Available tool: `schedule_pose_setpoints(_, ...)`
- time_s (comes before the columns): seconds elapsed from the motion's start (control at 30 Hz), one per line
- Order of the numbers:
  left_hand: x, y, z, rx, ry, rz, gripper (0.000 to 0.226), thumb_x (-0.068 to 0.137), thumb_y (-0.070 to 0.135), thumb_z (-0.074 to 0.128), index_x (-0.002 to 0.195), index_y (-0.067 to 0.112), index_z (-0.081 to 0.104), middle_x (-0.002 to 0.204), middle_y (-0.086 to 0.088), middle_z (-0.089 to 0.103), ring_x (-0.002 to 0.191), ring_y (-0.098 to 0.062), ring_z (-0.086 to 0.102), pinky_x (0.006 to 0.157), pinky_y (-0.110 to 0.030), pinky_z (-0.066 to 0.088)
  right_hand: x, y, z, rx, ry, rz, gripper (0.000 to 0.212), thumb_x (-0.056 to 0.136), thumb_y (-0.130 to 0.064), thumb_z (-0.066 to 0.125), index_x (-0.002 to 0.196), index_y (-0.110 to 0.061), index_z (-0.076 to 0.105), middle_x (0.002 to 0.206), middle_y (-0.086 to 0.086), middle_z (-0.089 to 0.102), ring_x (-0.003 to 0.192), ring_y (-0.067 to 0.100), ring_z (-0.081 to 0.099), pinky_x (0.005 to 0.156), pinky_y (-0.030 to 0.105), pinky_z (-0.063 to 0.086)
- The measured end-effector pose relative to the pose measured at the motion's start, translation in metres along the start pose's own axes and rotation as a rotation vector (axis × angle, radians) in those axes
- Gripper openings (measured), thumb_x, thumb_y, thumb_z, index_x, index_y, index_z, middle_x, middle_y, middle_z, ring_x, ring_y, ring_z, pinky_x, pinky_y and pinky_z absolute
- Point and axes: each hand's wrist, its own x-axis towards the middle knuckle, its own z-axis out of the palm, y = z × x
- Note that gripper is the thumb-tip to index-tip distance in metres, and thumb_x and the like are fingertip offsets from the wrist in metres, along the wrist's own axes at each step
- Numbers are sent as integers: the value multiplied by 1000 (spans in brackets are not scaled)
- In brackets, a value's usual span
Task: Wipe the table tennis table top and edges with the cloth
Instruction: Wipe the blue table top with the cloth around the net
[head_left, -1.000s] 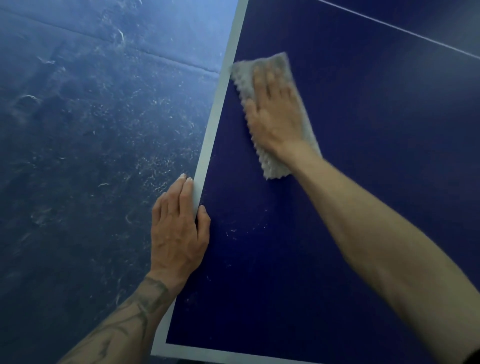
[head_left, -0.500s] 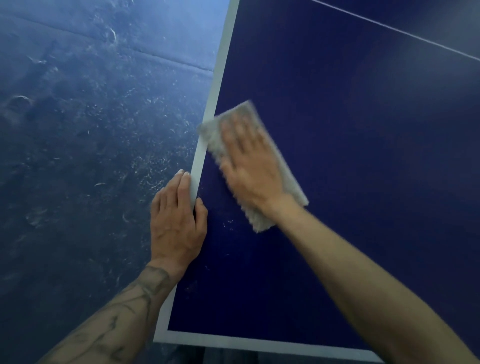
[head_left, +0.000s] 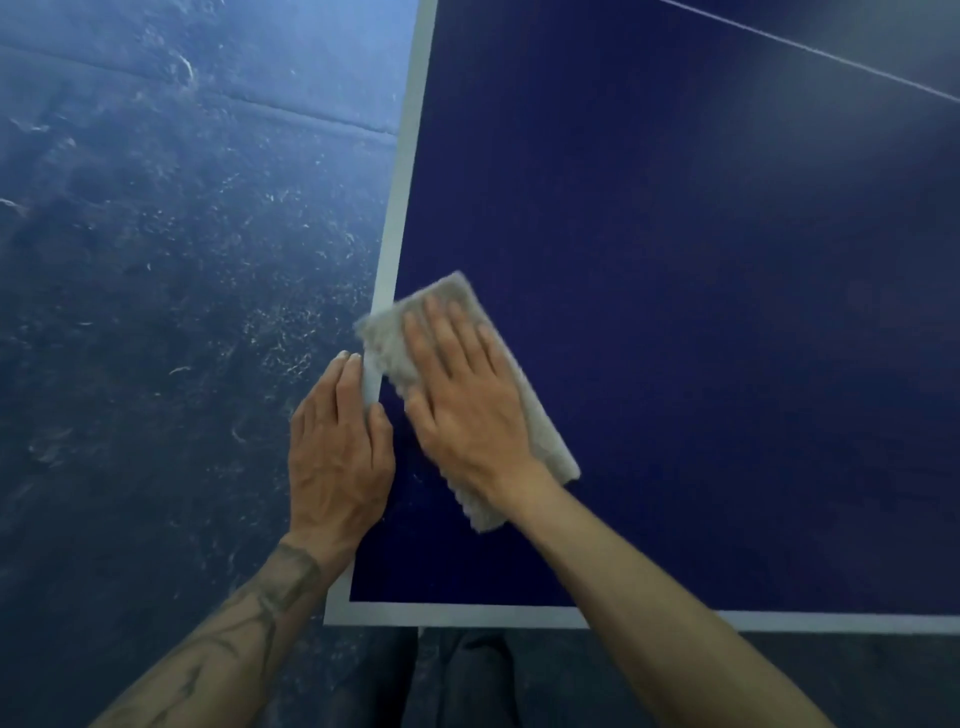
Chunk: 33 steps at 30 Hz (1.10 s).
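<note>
The dark blue table tennis table (head_left: 701, 322) fills the right of the head view, with a white band along its left edge and near edge. A folded grey cloth (head_left: 540, 431) lies flat on the top close to the left edge, its far corner over the white band. My right hand (head_left: 462, 410) presses flat on the cloth with straight fingers. My left hand (head_left: 335, 452) rests on the table's left edge just beside the cloth, fingers straight along the white band and thumb on the blue top.
Left of the table is a dusty blue floor (head_left: 171, 291) with scattered scuffs and a seam line. A thin white centre line (head_left: 810, 49) crosses the table's far right. My legs (head_left: 467, 680) show below the near edge.
My right hand has slid the cloth toward me along the left edge, from far up the table to right beside my left hand. The left hand has stayed on the edge.
</note>
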Motion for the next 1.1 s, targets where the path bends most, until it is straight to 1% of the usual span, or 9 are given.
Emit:
schedule_pose_setpoints(0.07,0,2,1,-22,2,-6,50,105,24,35,152,5,41,156,-14,46,143,-31,46,119,-48,39,-38,6,0,6,-20,6,69,108,-36,33,171,-16,12,179,6,3,166,21,-1,133,51,14)
schedule_pose_setpoints(0.13,-1,3,0,-42,-2,-18,51,104,23,36,152,5,41,156,-13,46,144,-30,45,120,-47,37,-59,26,-7,4,-36,180,69,110,-38,29,171,-18,4,179,4,-3,165,20,-6,133,50,11)
schedule_pose_setpoints(0.23,0,5,-1,-70,1,-20,51,104,23,39,151,4,42,156,-14,47,143,-30,46,120,-46,37,-41,41,-18,-42,-3,457,68,109,-42,14,171,-18,-3,179,3,-8,165,18,-10,133,48,6)
schedule_pose_setpoints(0.3,0,4,-1,-78,6,-6,49,105,22,40,150,4,43,153,-14,49,141,-30,47,117,-46,38,-10,30,-16,-28,44,504,71,106,-43,9,171,-16,-3,179,4,-8,165,19,-9,134,47,3)
schedule_pose_setpoints(0.4,-1,1,-1,-122,6,-3,47,104,22,39,147,3,46,146,-16,53,132,-33,52,112,-50,43,6,-11,1,42,91,392,70,107,-40,19,171,-15,5,179,7,0,165,22,-4,134,47,3)
schedule_pose_setpoints(0.53,-13,-5,-11,-215,-28,28,47,104,27,33,143,6,47,140,-14,55,124,-31,55,107,-51,46,-75,-45,13,10,33,176,66,109,-36,32,170,-16,15,179,6,8,165,20,2,133,48,14)
schedule_pose_setpoints(0.73,-45,-28,-30,-193,-106,56,41,109,32,33,143,15,47,138,-5,56,121,-21,55,105,-49,49,-40,-22,-1,-37,7,371,69,108,-42,13,171,-17,0,179,5,-4,165,19,-7,133,47,5)
schedule_pose_setpoints(0.83,-62,-37,-29,-182,-83,25,43,109,32,31,144,13,49,137,-7,58,118,-22,57,102,-47,51,1,-37,6,-31,21,354,68,111,-41,18,171,-15,0,179,6,-4,165,20,-6,133,46,1)
schedule_pose_setpoints(1.1,-108,-30,-29,-277,-37,-103,48,109,42,29,146,18,48,135,1,58,111,-11,55,97,-36,49,-106,-65,21,-55,-51,-73,62,113,-36,19,170,-13,12,179,7,3,165,20,0,133,46,11)
